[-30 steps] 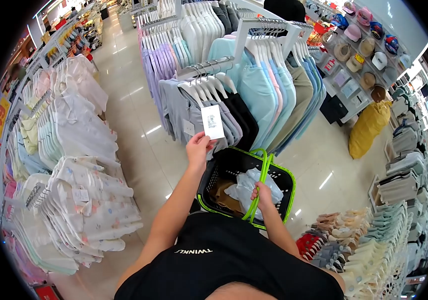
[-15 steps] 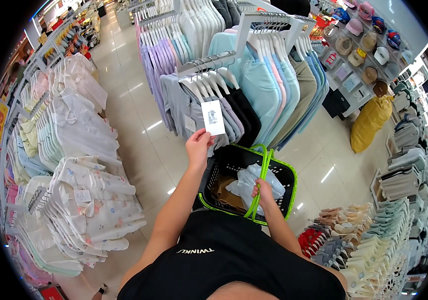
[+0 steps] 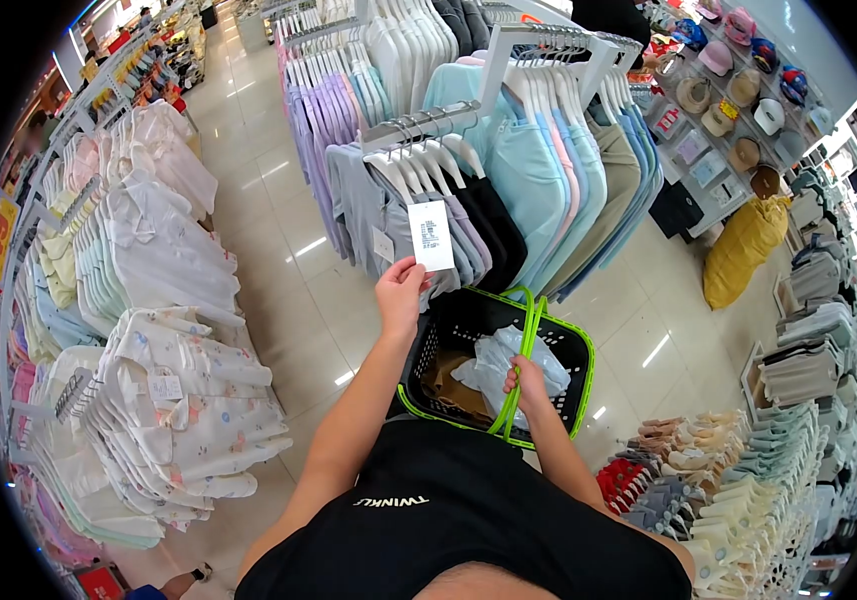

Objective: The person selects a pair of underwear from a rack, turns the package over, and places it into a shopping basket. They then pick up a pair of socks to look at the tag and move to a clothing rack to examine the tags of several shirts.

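Note:
Between the fingertips of my left hand is the lower edge of a white price tag with small dark print on it. The tag is held in front of grey garments on white hangers. My right hand is wrapped round the green handles of a black shopping basket with a green rim. Inside the basket lie a pale plastic bag and something brown, whose kind I cannot make out.
Light-blue jackets hang behind the basket. On the left stands a rack of pale printed garments. A yellow sack rests on the tiled floor below a wall of caps. Small hanging garments fill the lower right.
The view has shifted slightly, and the tag with my left hand sits a little further right. Both grips stay the same. At the bottom left, more of another person shows.

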A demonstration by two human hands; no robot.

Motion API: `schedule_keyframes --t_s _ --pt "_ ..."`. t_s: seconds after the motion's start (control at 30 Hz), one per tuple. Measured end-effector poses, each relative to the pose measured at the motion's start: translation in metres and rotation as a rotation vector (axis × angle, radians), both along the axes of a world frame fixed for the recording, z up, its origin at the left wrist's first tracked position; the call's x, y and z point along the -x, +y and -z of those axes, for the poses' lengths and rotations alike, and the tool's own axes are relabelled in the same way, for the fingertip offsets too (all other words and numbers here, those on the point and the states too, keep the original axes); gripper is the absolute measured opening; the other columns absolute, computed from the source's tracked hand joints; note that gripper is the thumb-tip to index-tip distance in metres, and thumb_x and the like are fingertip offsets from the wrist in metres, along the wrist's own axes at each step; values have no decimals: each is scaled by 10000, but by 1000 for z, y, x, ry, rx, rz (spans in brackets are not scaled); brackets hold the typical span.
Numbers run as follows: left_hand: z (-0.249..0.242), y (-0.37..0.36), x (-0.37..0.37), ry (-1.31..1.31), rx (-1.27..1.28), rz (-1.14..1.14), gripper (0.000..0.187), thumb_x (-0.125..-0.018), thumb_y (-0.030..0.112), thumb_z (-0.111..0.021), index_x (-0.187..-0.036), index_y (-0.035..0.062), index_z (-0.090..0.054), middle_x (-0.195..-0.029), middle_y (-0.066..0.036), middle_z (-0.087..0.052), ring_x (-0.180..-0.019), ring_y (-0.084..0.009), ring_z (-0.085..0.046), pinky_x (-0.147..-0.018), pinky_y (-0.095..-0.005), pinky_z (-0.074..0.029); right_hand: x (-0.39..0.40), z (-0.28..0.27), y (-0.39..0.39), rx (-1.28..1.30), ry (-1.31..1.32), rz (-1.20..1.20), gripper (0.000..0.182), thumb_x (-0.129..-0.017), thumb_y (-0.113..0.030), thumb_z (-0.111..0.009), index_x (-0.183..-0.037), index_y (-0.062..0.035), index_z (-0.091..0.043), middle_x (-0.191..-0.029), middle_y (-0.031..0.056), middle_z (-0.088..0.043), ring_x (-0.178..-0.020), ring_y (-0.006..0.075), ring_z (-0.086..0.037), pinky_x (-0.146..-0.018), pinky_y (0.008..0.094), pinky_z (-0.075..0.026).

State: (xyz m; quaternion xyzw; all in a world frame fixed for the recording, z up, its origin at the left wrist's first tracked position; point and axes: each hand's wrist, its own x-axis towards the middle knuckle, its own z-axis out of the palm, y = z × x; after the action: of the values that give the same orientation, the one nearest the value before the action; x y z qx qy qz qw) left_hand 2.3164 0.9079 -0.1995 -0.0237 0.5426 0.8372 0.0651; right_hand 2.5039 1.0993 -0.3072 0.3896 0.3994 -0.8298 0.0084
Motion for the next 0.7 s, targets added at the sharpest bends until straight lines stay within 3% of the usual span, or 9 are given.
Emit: schedule_keyframes --t_s 0.17,0.43,0.7 --pt "3 2 0 40 16 -16 319 -864 32 -591 -1167 -51 -537 -986 -114 -662 -868 -174 -664 -743 -247 -519 2 0 -1 -5 -3 -7 155 -845 -167 -564 -800 -97 -434 -585 15 -411 -451 133 -401 -433 301 -358" --pt "8 7 -4 377 201 -5 542 -847 -33 -581 -1365 25 -432 -1044 -89 -612 -901 -119 -602 -792 -243 -481 4 -2 -15 -25 31 -45 154 -845 -167 -571 -820 -91 -439 -593 23 -422 -457 138 -409 -442 307 -364" --pt "19 8 1 422 245 -107 512 -853 -30 -557 -1352 43 -467 -1039 -83 -584 -846 -128 -589 -759 -247 -480 7 -4 -40 -40 1 -111 146 -857 -166 -563 -832 -80 -448 -606 26 -428 -467 137 -410 -448 307 -370"
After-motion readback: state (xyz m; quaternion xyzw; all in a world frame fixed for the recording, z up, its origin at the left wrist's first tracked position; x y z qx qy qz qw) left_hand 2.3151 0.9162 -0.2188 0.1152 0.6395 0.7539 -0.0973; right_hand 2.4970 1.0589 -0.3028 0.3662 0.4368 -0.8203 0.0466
